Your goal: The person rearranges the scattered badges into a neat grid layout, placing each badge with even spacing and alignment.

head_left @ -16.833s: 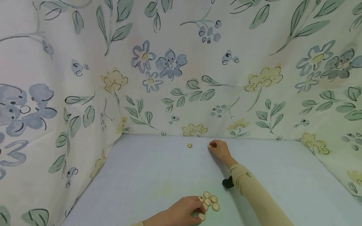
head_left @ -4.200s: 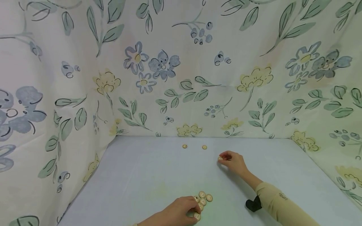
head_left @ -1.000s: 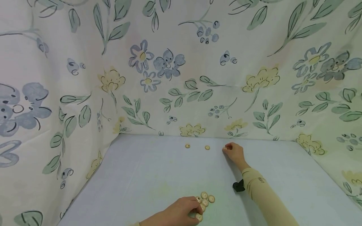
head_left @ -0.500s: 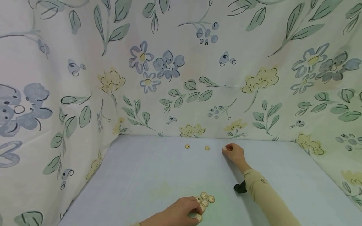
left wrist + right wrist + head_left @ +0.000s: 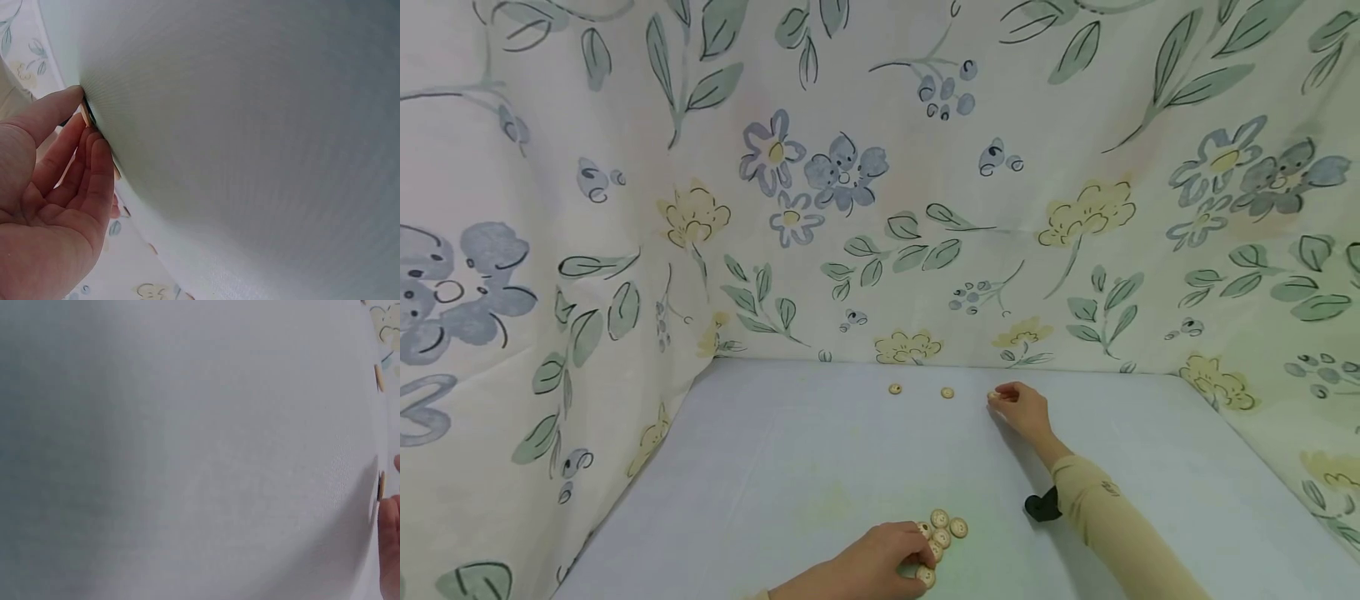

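In the head view, my left hand (image 5: 876,562) pinches a round wooden button (image 5: 926,577) at the near edge of a small cluster; the left wrist view shows this hand (image 5: 59,181) with thumb and fingertips at a thin disc. Far across the table, my right hand (image 5: 1024,412) holds another button (image 5: 993,396) by its edge at the tabletop. In the right wrist view a button (image 5: 382,485) stands out at the fingertips of this hand (image 5: 390,537), which is partly cut off. Two buttons, one left (image 5: 895,388) and one nearer (image 5: 947,392), lie in line with it.
Several buttons (image 5: 942,538) lie bunched just beyond my left fingertips. A black object (image 5: 1042,505) shows beside the right sleeve. The pale tabletop (image 5: 775,467) ends at a floral cloth (image 5: 850,275) hanging at the back and both sides.
Since the earliest frame, my right hand has moved right from the second button, which now lies free, to a third; the cluster has one button fewer. Over the last second the hands stay nearly still.
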The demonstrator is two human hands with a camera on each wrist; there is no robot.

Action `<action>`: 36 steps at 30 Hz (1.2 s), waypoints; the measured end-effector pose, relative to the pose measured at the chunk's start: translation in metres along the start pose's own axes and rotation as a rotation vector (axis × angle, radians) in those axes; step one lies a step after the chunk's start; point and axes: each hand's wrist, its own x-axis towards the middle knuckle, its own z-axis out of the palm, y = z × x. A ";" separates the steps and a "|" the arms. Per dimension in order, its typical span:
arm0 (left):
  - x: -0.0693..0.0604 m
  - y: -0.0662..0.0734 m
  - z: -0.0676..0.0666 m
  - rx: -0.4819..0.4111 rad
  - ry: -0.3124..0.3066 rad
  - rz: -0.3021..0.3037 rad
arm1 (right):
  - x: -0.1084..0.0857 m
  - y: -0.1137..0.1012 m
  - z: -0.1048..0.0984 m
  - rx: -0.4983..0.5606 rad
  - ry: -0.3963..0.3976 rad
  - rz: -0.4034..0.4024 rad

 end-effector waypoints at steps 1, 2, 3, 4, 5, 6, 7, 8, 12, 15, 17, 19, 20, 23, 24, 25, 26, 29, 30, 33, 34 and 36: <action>0.000 0.000 0.000 -0.001 -0.001 0.001 | -0.001 0.000 0.000 0.004 0.004 -0.004; 0.000 0.000 0.000 -0.001 -0.001 0.001 | -0.002 0.001 0.000 0.007 0.008 -0.010; 0.000 0.000 0.000 -0.001 -0.002 0.001 | -0.003 0.001 0.000 0.012 0.013 -0.017; 0.000 0.000 0.000 0.001 -0.002 0.003 | -0.004 0.002 0.000 0.018 0.016 -0.024; 0.000 0.000 0.000 0.003 -0.001 0.005 | -0.006 0.002 0.000 0.024 0.020 -0.027; 0.000 0.001 0.000 0.004 0.000 0.007 | -0.007 0.002 0.000 0.034 0.022 -0.030; 0.000 0.000 -0.001 0.004 0.000 0.008 | -0.008 0.002 0.001 0.042 0.025 -0.032; -0.001 0.000 -0.001 0.007 0.002 0.010 | -0.010 0.002 0.001 0.052 0.026 -0.034; -0.001 0.001 -0.001 0.011 0.014 0.021 | -0.016 0.001 0.000 0.088 0.033 -0.034; -0.001 0.001 -0.001 0.011 0.023 0.027 | -0.019 0.001 0.001 0.109 0.037 -0.029; -0.001 0.001 0.000 0.011 0.026 0.030 | -0.020 0.002 0.001 0.128 0.031 -0.022; -0.001 0.001 0.000 0.016 0.028 0.031 | -0.022 0.002 0.002 0.146 0.019 -0.007; 0.000 0.001 0.000 0.018 0.028 0.031 | -0.022 0.003 0.002 0.155 0.012 0.001; 0.000 0.002 0.000 0.023 0.029 0.029 | -0.025 0.003 0.003 0.165 -0.007 0.019; -0.001 0.002 0.000 0.025 0.030 0.028 | -0.026 0.002 0.003 0.168 -0.010 0.028; -0.001 0.002 0.000 0.024 0.030 0.027 | -0.028 0.002 0.003 0.168 -0.012 0.030; -0.001 0.003 0.000 0.023 0.029 0.026 | -0.029 0.001 0.003 0.170 -0.013 0.032; -0.001 0.003 -0.001 0.017 0.026 0.022 | -0.032 0.000 0.004 0.175 -0.012 0.027; -0.001 0.003 -0.001 0.016 0.025 0.020 | -0.033 0.000 0.003 0.174 -0.009 0.027; -0.001 0.003 -0.001 0.012 0.022 0.017 | -0.037 -0.001 0.003 0.167 -0.011 0.013; -0.001 0.003 0.000 0.014 0.022 0.017 | -0.038 -0.001 0.003 0.164 -0.016 0.010; -0.001 0.002 0.000 0.019 0.021 0.017 | -0.042 -0.002 0.002 0.166 -0.028 0.006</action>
